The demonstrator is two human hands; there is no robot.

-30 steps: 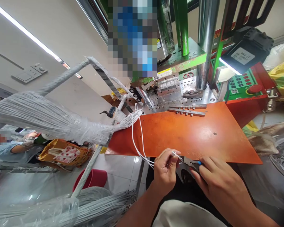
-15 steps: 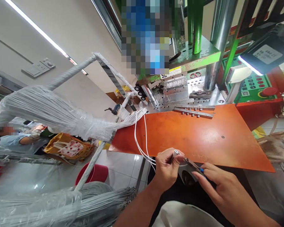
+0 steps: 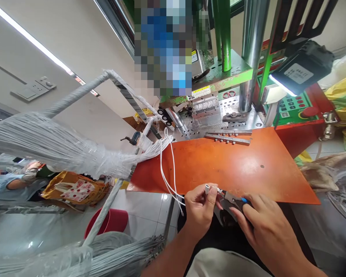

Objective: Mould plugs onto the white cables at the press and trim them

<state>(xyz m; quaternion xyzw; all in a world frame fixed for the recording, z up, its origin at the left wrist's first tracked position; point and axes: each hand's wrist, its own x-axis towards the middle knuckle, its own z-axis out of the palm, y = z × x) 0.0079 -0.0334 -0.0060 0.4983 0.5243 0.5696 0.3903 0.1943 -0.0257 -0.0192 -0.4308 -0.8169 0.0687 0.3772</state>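
My left hand [image 3: 200, 207] pinches a small white cable connector [image 3: 207, 188] near the front edge of the orange board [image 3: 225, 165]. White cable [image 3: 174, 188] loops from the bundle down to the left of this hand. My right hand [image 3: 258, 215] is closed around pliers [image 3: 232, 201] with a bit of blue on the handle. The plier tips are close to the left fingertips, beside the connector; whether they grip anything is too small to tell.
A wrapped cable bundle [image 3: 103, 156] hangs on a rack at left. Behind the board stands a green press with a metal mould [image 3: 206, 109]. Two metal bars [image 3: 227, 139] lie at the board's back edge. A lamp [image 3: 301, 69] is at right; a person sits far left.
The view has shifted slightly right. The connector now points more upward in my left hand, and the pliers are nearer level, with their tips close to the left fingertips.
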